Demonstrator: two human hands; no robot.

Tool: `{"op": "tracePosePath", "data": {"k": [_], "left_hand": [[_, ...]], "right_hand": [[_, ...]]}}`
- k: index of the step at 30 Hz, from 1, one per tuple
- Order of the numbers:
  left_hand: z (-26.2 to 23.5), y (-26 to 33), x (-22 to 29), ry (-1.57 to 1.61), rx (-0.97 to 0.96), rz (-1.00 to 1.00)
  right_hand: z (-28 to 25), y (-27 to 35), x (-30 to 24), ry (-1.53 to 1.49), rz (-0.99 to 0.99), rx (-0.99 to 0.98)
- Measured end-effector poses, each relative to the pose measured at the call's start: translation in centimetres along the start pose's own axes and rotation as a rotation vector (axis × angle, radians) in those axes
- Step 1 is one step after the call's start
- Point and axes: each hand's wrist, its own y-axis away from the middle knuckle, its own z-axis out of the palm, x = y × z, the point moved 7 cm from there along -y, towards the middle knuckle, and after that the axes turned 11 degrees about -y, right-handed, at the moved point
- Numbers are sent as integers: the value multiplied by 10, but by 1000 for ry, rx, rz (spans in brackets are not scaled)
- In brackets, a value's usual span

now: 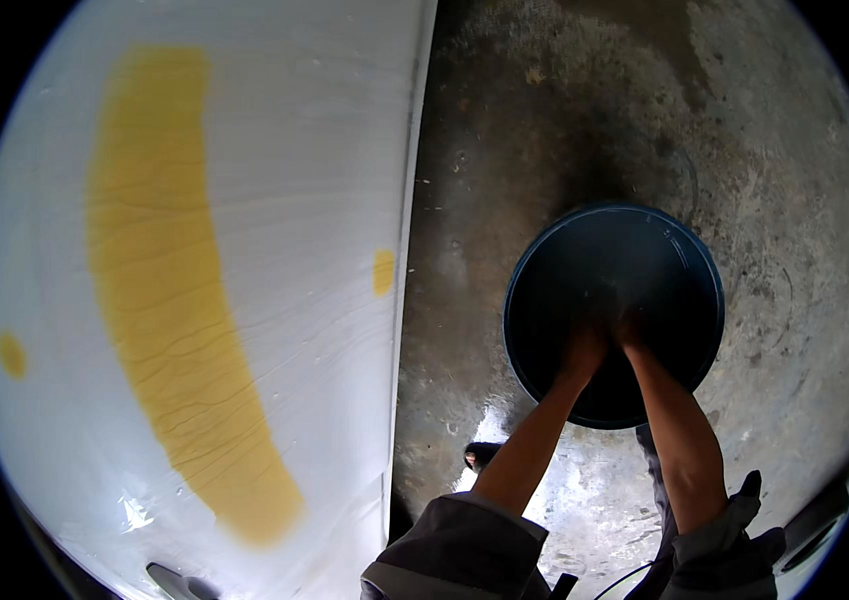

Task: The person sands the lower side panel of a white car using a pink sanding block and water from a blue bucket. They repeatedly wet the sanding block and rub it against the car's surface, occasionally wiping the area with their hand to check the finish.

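Both of my forearms reach down into a round, dark blue bucket (513, 345) standing on the floor. My left hand (586, 348) is inside it, close beside my right hand (629, 330). Dark shadow in the bucket swallows the fingers of both hands, so whether they grip anything is hidden. What lies at the bottom of the bucket cannot be made out either.
To my left stretches a white vehicle panel (315, 130) with a long yellow patch (170, 270), two small yellow spots and a handle (180, 582). Stained concrete floor (785, 200) surrounds the bucket. A foot (481, 456) shows below it.
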Motion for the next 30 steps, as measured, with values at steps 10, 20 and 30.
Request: {"op": "tracePosePath", "data": {"k": [10, 20, 30], "left_hand": [[-483, 129, 60, -355, 361, 309], [-849, 379, -35, -1218, 363, 421], [-842, 388, -54, -1126, 547, 221]], "right_hand": [[-81, 178, -396, -1284, -50, 304], [-166, 286, -712, -1300, -338, 556], [-215, 151, -720, -1389, -416, 722]]}}
